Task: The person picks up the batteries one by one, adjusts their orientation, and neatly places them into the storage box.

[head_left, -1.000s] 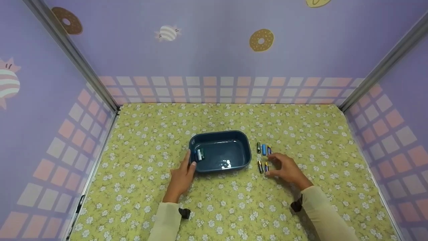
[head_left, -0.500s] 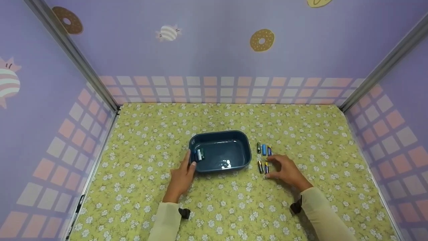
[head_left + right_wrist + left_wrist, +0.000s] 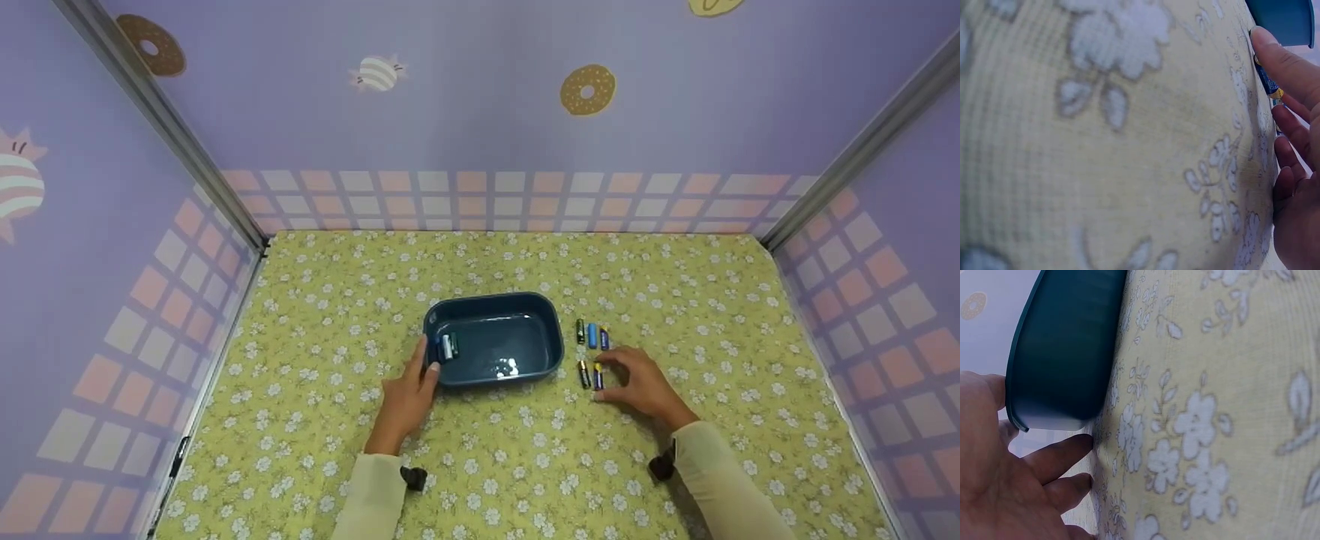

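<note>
A dark blue rectangular tub [image 3: 499,381] stands on the flowered cloth, with a green battery [image 3: 454,344] and a white battery [image 3: 447,347] at its left end. My left hand [image 3: 407,394] rests at the tub's front left corner, thumb at the rim and fingers fairly straight along the outer wall. Right of the tub, my right hand [image 3: 641,382] has its thumb and index finger at the two ends of a blue battery with a yellow end [image 3: 598,376], which lies lengthwise between them. A dark battery [image 3: 584,374] lies just left of it.
Behind these lie a dark green battery [image 3: 580,331], a light blue battery [image 3: 592,335] and a blue battery [image 3: 604,337], side by side. Patterned purple walls [image 3: 480,127] enclose the cloth-covered table [image 3: 345,292] at the back and sides.
My right hand has shifted slightly toward me, so its thumb and index finger now meet the ends of the battery. The left hand and the tub have not moved.
</note>
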`<state>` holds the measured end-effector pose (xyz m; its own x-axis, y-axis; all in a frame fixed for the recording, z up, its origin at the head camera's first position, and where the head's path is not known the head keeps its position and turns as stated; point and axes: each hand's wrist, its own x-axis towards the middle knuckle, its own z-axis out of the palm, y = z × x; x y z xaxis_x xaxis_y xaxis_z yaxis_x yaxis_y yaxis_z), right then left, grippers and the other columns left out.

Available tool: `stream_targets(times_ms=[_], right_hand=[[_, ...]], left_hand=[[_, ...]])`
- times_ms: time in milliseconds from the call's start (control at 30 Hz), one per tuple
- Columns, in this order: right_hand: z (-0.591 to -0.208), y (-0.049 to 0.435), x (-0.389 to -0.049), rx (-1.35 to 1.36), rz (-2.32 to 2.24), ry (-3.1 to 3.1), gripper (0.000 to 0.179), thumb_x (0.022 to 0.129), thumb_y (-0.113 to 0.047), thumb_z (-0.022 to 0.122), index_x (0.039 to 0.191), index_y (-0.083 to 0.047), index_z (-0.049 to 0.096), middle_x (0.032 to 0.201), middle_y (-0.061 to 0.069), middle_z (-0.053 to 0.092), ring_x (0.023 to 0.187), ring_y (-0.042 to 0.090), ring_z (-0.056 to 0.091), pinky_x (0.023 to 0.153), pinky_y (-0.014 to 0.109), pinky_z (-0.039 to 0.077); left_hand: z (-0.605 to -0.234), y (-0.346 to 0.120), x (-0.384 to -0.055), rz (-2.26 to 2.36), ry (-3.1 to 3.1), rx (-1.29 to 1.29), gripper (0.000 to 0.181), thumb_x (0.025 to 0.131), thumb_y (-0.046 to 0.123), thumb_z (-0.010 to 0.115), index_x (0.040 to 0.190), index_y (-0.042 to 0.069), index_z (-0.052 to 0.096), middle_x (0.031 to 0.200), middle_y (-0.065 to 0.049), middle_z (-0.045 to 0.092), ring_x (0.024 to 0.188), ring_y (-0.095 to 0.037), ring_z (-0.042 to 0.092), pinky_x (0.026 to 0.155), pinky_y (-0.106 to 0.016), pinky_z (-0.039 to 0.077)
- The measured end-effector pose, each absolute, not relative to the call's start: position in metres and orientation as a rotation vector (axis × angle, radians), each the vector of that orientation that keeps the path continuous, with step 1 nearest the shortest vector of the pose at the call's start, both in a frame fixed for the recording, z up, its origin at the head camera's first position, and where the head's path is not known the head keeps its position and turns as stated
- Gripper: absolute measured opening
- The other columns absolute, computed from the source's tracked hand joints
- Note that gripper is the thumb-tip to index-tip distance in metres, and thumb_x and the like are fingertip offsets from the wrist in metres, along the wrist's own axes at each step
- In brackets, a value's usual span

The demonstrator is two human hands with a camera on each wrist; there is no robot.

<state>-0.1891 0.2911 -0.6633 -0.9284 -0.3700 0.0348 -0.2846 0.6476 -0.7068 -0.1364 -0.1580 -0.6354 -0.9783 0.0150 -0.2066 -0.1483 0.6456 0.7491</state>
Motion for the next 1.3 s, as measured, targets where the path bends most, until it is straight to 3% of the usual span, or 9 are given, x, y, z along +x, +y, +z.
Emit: stream_targets(times_ms=[500,1000,1300], right_hand=[[-0.6639,0.291,-0.1881,-0.5,-1.137,2.732,0.056,0.077,-0.039,0.09,0.127,-0.024,0.07,0.135,0.004,0.062,0.129,0.034,0.052,0.108,0.064,0.04],[-0.666,0.2893,-0.1878,-0.452,-1.175,2.727,0.052,0.077,-0.042,0.09,0.122,-0.024,0.071,0.133,0.001,0.063,0.129,0.03,0.053,0.11,0.06,0.041],[-0.6606,0.2887,-0.184,-0.365,-1.219,2.738,0.053,0.075,-0.042,0.091,0.121,-0.023,0.071,0.126,0.0,0.066,0.121,0.026,0.056,0.108,0.057,0.042]], left_hand=[[-0.6353,-0.1577,-0.1369,1.252,2.675,-0.1,0.065,0.106,0.065,0.03,0.16,0.053,-0.003,0.168,-0.003,0.027,0.15,-0.044,0.033,0.119,-0.073,-0.009],[-0.6369,-0.1591,-0.1363,1.282,2.655,-0.078,0.068,0.105,0.066,0.03,0.163,0.045,0.001,0.169,-0.005,0.025,0.151,-0.045,0.031,0.118,-0.074,-0.01],[-0.6376,-0.1592,-0.137,1.265,2.654,-0.096,0.068,0.104,0.068,0.029,0.162,0.048,-0.001,0.169,-0.006,0.024,0.152,-0.046,0.029,0.118,-0.076,-0.005]])
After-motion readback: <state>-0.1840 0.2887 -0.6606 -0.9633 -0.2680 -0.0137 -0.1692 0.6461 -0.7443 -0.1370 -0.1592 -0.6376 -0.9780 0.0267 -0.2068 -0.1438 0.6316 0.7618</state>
